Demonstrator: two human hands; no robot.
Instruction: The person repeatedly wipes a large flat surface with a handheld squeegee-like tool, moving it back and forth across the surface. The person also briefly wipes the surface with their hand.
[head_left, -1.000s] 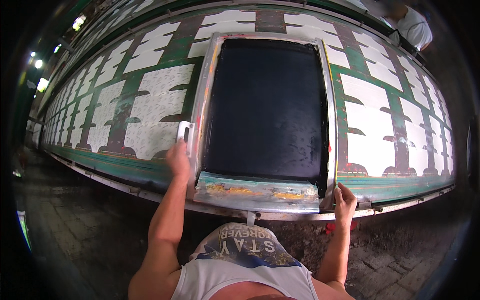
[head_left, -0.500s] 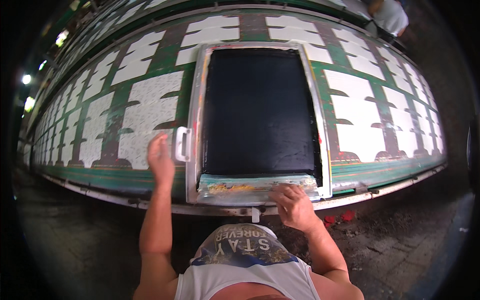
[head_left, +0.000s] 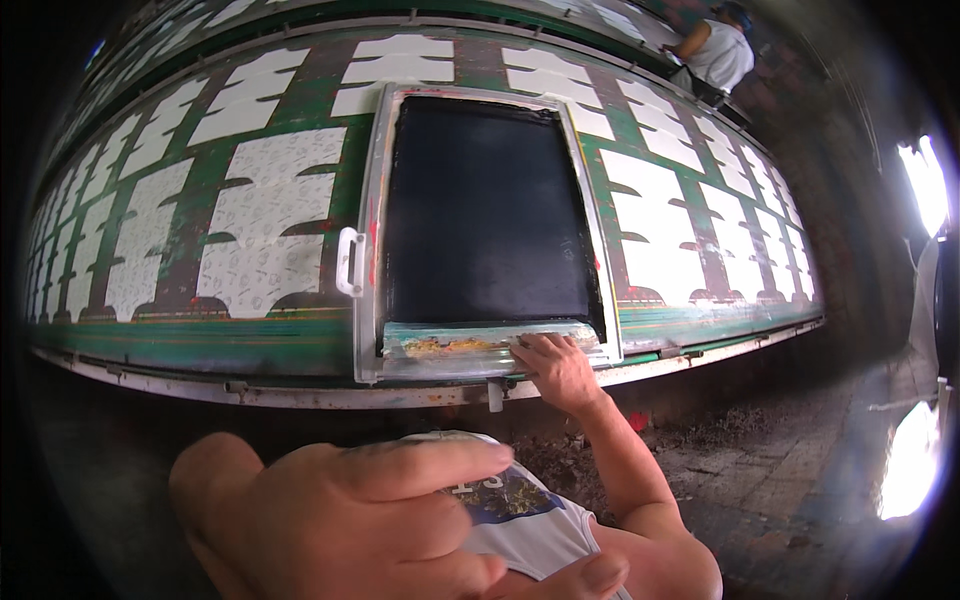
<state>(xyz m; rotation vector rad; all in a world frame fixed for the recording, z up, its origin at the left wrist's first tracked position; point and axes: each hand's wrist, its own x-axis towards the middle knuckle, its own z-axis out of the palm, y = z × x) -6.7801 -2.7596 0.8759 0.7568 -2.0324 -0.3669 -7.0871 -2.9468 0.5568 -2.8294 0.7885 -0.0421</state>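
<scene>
A screen-printing frame (head_left: 367,200) with a dark mesh (head_left: 485,215) lies flat on the long green table. Along its near end rests a wide squeegee (head_left: 445,344), smeared with teal and orange ink. My right hand (head_left: 560,370) has its fingers curled over the squeegee's right part. My left hand (head_left: 370,510) is raised close to the camera, large in view and off the frame. Its index finger is stretched out, the other fingers are partly bent and apart, and nothing is in it. On the frame's left side sits a white handle (head_left: 346,262), untouched.
Patterned white fabric pieces (head_left: 270,215) lie on the table left of the frame, plain white pieces (head_left: 655,230) on the right. A metal rail (head_left: 690,362) runs along the near edge. Another person (head_left: 722,58) stands at the far right beyond the table.
My left hand has left the spot beside the white handle and come up close to the camera. My right hand stays at the squeegee. The view has turned, shifting the table leftward.
</scene>
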